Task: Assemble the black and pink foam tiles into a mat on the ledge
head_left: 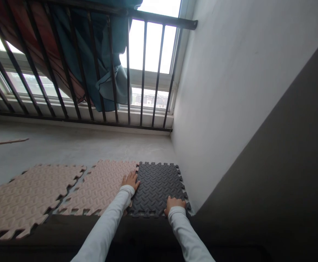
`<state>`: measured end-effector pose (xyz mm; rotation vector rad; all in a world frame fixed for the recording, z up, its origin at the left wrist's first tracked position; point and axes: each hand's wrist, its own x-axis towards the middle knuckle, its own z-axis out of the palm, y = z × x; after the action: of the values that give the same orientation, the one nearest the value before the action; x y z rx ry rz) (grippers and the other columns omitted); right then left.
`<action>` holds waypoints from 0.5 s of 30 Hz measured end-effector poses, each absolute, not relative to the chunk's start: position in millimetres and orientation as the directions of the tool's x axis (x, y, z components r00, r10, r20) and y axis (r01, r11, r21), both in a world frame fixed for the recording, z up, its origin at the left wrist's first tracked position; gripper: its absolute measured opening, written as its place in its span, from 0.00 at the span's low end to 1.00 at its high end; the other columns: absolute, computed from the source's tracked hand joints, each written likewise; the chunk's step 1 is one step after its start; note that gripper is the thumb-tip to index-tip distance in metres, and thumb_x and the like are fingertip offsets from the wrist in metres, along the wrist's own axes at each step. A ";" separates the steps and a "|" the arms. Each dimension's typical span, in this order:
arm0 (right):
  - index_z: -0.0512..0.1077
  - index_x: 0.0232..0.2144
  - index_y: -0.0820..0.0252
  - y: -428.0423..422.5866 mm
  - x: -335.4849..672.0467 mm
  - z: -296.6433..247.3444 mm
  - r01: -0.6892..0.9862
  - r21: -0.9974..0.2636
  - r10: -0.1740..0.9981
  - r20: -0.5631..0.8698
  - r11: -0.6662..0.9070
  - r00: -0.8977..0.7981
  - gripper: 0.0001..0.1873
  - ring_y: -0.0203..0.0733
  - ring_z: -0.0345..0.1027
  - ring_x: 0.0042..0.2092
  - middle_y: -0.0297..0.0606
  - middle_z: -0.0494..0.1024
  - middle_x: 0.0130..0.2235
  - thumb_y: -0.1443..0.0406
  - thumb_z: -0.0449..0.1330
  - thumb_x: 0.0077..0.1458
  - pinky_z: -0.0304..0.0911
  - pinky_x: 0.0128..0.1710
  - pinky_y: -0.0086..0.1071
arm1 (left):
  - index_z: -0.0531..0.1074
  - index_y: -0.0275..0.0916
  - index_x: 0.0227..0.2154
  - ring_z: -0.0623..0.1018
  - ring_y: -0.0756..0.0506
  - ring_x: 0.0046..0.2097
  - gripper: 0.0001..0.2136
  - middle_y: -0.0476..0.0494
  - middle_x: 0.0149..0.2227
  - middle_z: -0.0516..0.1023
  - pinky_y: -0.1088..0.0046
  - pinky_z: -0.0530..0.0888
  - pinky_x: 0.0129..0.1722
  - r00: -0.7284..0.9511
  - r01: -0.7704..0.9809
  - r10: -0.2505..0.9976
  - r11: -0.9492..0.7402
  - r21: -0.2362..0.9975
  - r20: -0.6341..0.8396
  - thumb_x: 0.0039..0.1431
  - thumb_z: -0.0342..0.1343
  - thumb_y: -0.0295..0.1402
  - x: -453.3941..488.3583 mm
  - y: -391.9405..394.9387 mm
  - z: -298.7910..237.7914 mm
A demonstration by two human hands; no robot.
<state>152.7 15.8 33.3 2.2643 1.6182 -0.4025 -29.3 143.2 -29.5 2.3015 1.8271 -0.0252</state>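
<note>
A dark grey interlocking foam mat tile (156, 185) lies on the concrete floor in the corner by the white wall. A beige foam tile (104, 187) adjoins its left edge. My left hand (130, 180) lies flat with fingers stretched out on the seam between the beige and grey tiles. My right hand (174, 202) rests palm down on the grey tile's near right part, fingers flat and partly curled. Both arms wear white sleeves. A second beige tile (30, 196) lies further left, apart from the first by a gap.
A black metal railing (145, 72) runs before a window at the back, with teal and red cloth (101, 62) draped over it. A white wall (230, 91) stands right of the tiles. A thin wooden strip (6, 142) lies on the floor (66, 145) at far left.
</note>
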 end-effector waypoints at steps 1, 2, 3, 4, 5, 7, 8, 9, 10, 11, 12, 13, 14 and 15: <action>0.60 0.51 0.60 15.4 152.6 32.8 0.947 0.103 0.857 -0.406 -0.303 0.318 0.33 0.54 0.62 0.48 0.49 0.71 0.46 0.61 0.59 0.40 0.54 0.45 0.48 | 0.59 0.40 0.52 0.47 0.45 0.61 0.23 0.46 0.61 0.46 0.55 0.47 0.57 0.242 0.963 0.958 -0.219 0.157 -0.151 0.55 0.37 0.40 -28.7 147.5 -28.8; 0.60 0.51 0.60 15.0 152.5 32.2 0.946 0.107 0.857 -0.402 -0.307 0.323 0.33 0.54 0.62 0.49 0.48 0.71 0.46 0.60 0.60 0.39 0.54 0.45 0.48 | 0.59 0.39 0.52 0.49 0.45 0.61 0.22 0.45 0.61 0.46 0.56 0.49 0.57 0.246 0.962 0.955 -0.219 0.164 -0.165 0.55 0.37 0.40 -27.6 152.4 -27.5; 0.60 0.51 0.60 14.9 152.3 31.6 0.944 0.111 0.855 -0.400 -0.312 0.329 0.34 0.55 0.61 0.49 0.48 0.71 0.46 0.60 0.60 0.39 0.54 0.45 0.48 | 0.58 0.37 0.52 0.50 0.45 0.60 0.23 0.44 0.61 0.47 0.58 0.51 0.57 0.248 0.961 0.953 -0.219 0.168 -0.174 0.55 0.38 0.39 -26.1 157.6 -25.9; 0.61 0.51 0.60 14.9 152.2 31.1 0.942 0.113 0.854 -0.399 -0.315 0.334 0.34 0.55 0.61 0.49 0.47 0.71 0.46 0.60 0.60 0.38 0.55 0.44 0.48 | 0.57 0.36 0.53 0.50 0.45 0.60 0.23 0.43 0.61 0.47 0.61 0.53 0.56 0.251 0.960 0.952 -0.221 0.169 -0.177 0.54 0.40 0.38 -24.4 163.0 -24.2; 0.61 0.51 0.59 15.1 152.1 30.7 0.941 0.114 0.852 -0.400 -0.319 0.337 0.34 0.55 0.61 0.49 0.47 0.71 0.45 0.60 0.60 0.38 0.55 0.44 0.48 | 0.55 0.35 0.54 0.51 0.46 0.60 0.24 0.42 0.61 0.48 0.64 0.54 0.56 0.252 0.960 0.951 -0.223 0.168 -0.178 0.53 0.41 0.37 -22.5 168.2 -22.7; 0.61 0.50 0.59 15.9 152.0 30.7 0.941 0.113 0.851 -0.402 -0.320 0.337 0.34 0.55 0.62 0.48 0.48 0.72 0.45 0.61 0.61 0.38 0.55 0.43 0.48 | 0.52 0.33 0.55 0.54 0.47 0.59 0.27 0.40 0.60 0.52 0.70 0.56 0.55 0.247 0.961 0.953 -0.219 0.166 -0.175 0.52 0.44 0.36 -19.4 176.8 -21.2; 0.62 0.49 0.59 16.4 152.0 31.2 0.942 0.111 0.852 -0.402 -0.318 0.335 0.33 0.54 0.63 0.48 0.48 0.72 0.45 0.61 0.61 0.37 0.56 0.43 0.48 | 0.52 0.33 0.55 0.56 0.47 0.58 0.27 0.40 0.59 0.54 0.71 0.56 0.55 0.240 0.963 0.955 -0.212 0.165 -0.174 0.51 0.44 0.35 -18.5 179.6 -21.6; 0.63 0.49 0.60 16.9 152.0 32.0 0.942 0.108 0.854 -0.401 -0.316 0.333 0.32 0.54 0.64 0.47 0.49 0.72 0.44 0.62 0.61 0.37 0.56 0.43 0.48 | 0.52 0.33 0.55 0.57 0.48 0.58 0.27 0.39 0.58 0.56 0.72 0.56 0.55 0.234 0.965 0.956 -0.206 0.165 -0.175 0.51 0.44 0.34 -18.0 181.3 -22.7; 0.64 0.47 0.60 17.3 152.0 33.2 0.943 0.105 0.856 -0.399 -0.315 0.330 0.31 0.52 0.64 0.46 0.49 0.72 0.44 0.62 0.61 0.37 0.56 0.43 0.48 | 0.52 0.33 0.55 0.57 0.48 0.58 0.27 0.39 0.58 0.56 0.73 0.55 0.55 0.229 0.966 0.957 -0.201 0.163 -0.176 0.51 0.43 0.34 -18.0 181.6 -24.4; 0.65 0.46 0.60 17.7 152.0 34.7 0.945 0.101 0.858 -0.397 -0.313 0.326 0.29 0.51 0.65 0.46 0.49 0.73 0.43 0.63 0.61 0.37 0.56 0.43 0.47 | 0.51 0.34 0.56 0.57 0.49 0.58 0.27 0.40 0.58 0.56 0.73 0.54 0.55 0.225 0.967 0.958 -0.197 0.160 -0.179 0.51 0.43 0.34 -18.5 180.8 -26.4; 0.66 0.45 0.59 17.9 151.9 36.4 0.946 0.097 0.859 -0.397 -0.311 0.323 0.27 0.50 0.66 0.45 0.49 0.73 0.43 0.63 0.61 0.37 0.56 0.43 0.46 | 0.50 0.35 0.56 0.55 0.49 0.59 0.27 0.41 0.59 0.54 0.73 0.53 0.56 0.221 0.969 0.958 -0.195 0.155 -0.182 0.52 0.42 0.34 -19.4 179.1 -28.4; 0.67 0.44 0.59 18.0 151.8 38.0 0.946 0.094 0.858 -0.400 -0.310 0.321 0.26 0.50 0.66 0.45 0.48 0.73 0.43 0.63 0.61 0.37 0.57 0.43 0.45 | 0.49 0.36 0.57 0.54 0.49 0.59 0.27 0.41 0.59 0.53 0.72 0.52 0.56 0.220 0.970 0.958 -0.194 0.149 -0.186 0.53 0.41 0.35 -20.6 177.0 -29.9; 0.68 0.43 0.59 18.0 151.6 39.6 0.946 0.093 0.857 -0.403 -0.310 0.320 0.25 0.49 0.66 0.45 0.48 0.73 0.43 0.63 0.61 0.37 0.57 0.43 0.45 | 0.47 0.37 0.57 0.52 0.49 0.60 0.27 0.42 0.60 0.51 0.70 0.51 0.57 0.222 0.970 0.956 -0.196 0.144 -0.192 0.53 0.40 0.36 -21.8 174.8 -30.6; 0.68 0.43 0.59 17.9 151.4 40.8 0.946 0.093 0.855 -0.407 -0.310 0.320 0.25 0.49 0.66 0.45 0.48 0.73 0.43 0.63 0.61 0.37 0.57 0.43 0.45 | 0.47 0.37 0.57 0.52 0.49 0.60 0.27 0.42 0.60 0.50 0.68 0.51 0.57 0.230 0.969 0.953 -0.205 0.139 -0.197 0.54 0.39 0.37 -23.1 173.2 -30.2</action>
<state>151.4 17.9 40.8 2.2768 1.6155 -0.4070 -23.1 173.2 -30.2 2.2706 1.8145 -0.0987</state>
